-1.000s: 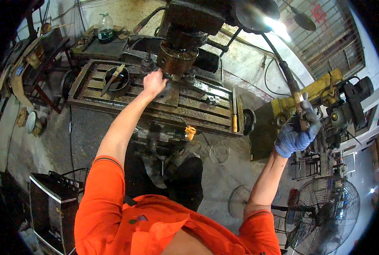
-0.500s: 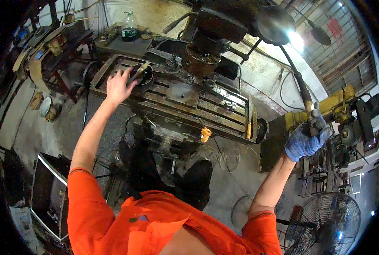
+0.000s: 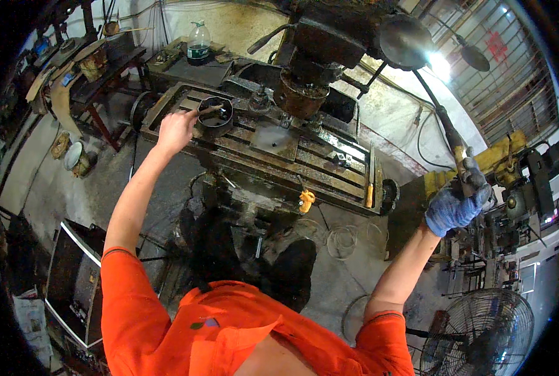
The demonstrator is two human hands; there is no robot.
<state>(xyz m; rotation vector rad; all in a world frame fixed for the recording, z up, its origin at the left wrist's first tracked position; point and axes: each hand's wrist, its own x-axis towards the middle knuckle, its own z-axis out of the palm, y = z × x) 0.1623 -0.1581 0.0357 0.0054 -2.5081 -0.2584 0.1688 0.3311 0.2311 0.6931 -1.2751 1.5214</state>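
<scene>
Glistening table (image 3: 317, 169) under pot (image 3: 215, 130), grey floor (image 3: 336, 279)

Lamp (image 3: 439, 64): burnt-out white glare, upper right
T-slotted table (image 3: 320, 174): glints toward rear edge
Trousers (image 3: 212, 260): sunk in deep shadow
Picture rim: black, straight edges bowed

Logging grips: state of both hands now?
Left hand: at the pot; cannot tell whether it grips the stick-like tool.
Right hand: gloved, closed around the long bar.
</scene>
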